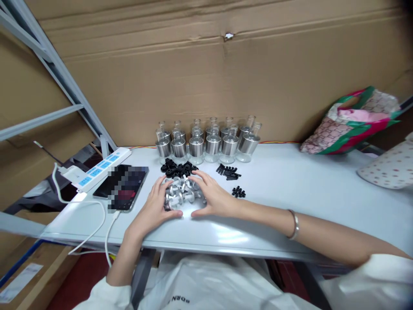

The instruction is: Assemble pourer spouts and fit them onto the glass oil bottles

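Okay, bottles (196, 148) are lined up bare-necked, black rings (172, 170) and silver fittings (176, 199) loose in piles, left hand (151, 214) and right hand (219, 200) apart, cupped around the fittings.

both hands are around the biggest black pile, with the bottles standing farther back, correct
Not quite: in the head view, the left hand and right hand are around the silvery pile; the biggest black pile lies just beyond. The bottles do stand farther back.

Bright overhead light glares on the tabletop (284, 185).
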A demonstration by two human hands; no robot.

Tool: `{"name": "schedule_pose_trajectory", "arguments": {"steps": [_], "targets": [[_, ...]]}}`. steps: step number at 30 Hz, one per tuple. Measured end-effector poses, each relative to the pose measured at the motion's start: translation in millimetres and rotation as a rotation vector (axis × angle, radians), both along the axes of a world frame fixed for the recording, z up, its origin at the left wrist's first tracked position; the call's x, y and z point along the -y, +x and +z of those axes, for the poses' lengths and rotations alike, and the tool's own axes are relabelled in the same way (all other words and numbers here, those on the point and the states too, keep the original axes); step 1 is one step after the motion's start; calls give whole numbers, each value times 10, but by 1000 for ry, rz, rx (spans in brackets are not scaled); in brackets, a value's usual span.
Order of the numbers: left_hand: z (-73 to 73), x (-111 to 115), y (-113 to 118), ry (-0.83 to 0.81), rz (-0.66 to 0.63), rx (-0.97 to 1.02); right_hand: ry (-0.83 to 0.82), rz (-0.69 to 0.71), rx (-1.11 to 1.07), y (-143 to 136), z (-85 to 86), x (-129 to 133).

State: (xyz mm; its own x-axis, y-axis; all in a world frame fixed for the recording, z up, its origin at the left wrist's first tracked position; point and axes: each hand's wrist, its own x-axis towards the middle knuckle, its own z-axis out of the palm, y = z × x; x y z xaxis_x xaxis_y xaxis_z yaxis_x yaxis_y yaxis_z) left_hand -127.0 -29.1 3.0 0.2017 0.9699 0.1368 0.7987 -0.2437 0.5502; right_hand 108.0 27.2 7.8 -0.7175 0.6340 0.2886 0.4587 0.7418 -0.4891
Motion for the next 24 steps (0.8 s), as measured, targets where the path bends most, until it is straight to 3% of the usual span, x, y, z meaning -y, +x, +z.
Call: {"name": "schedule_pose_trajectory", "arguments": {"steps": [8,16,24], "targets": [[-55,8,35,-13,-29,-11,94,76,-22,-250,-143,-45],[-139,-37,59,59,31,-86,1,32,7,-238,-77,-46],[-250,-76,114,246,25,-123,11,3,51,-276,-51,-11]]}}
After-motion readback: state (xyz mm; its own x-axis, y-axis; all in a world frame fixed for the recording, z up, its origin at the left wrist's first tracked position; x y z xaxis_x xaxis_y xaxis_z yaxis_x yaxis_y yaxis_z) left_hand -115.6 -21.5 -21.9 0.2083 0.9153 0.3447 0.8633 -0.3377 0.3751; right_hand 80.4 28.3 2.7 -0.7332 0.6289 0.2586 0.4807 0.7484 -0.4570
